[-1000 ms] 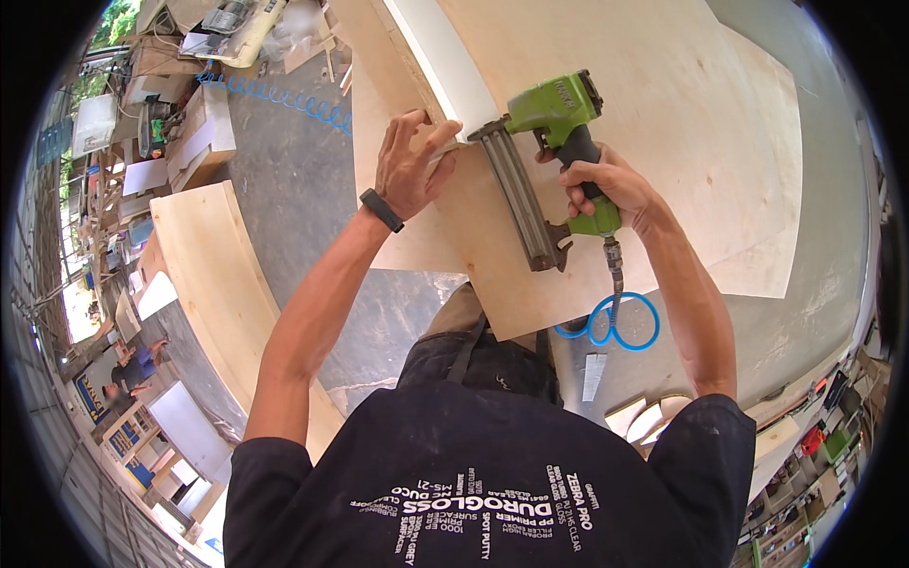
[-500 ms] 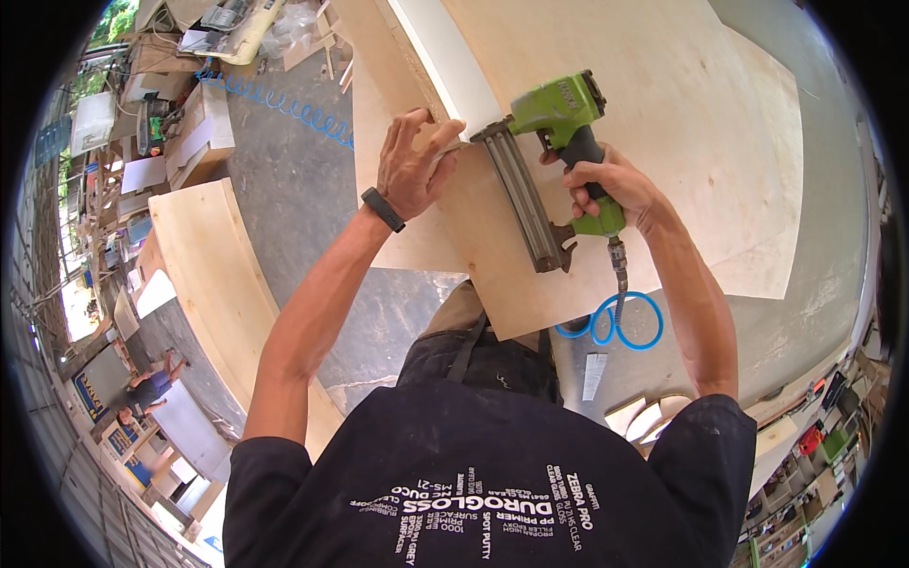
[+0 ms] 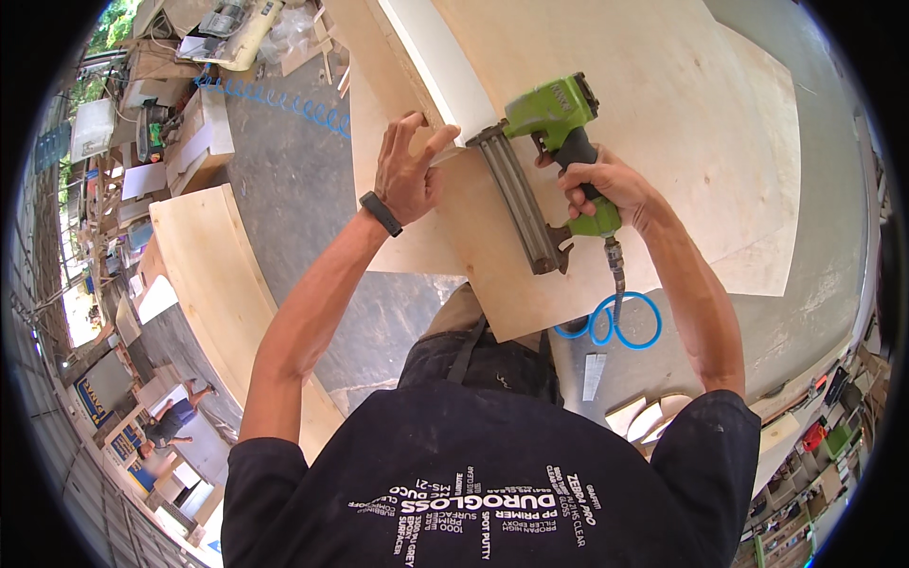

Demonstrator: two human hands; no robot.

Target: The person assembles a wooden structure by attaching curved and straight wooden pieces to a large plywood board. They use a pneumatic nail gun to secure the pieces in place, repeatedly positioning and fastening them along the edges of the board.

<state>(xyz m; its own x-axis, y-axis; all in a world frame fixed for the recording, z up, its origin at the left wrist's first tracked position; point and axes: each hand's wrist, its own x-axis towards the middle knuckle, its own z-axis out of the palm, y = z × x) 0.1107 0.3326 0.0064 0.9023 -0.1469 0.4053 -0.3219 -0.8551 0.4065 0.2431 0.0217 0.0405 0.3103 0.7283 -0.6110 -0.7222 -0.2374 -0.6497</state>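
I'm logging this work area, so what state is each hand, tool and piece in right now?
Right hand: closed around the nail gun's grip.
Nail gun: held, hose attached, nose at the white strip's near end.
Left hand: fingers bent, index fingertip at that same end.
Wristband: fastened on the left wrist.
Blue hose: looped below the nail gun.
Plywood sheet: spread out beneath the nail gun.

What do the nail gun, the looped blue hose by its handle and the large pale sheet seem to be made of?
Nail gun: probably painted metal, judging by its glossy green body; the grey magazine looks like bare metal, the matte black grip perhaps rubber.
Blue hose: likely smooth plastic, keeping rounded loops.
Pale sheet: apparently unfinished plywood, showing faint grain.
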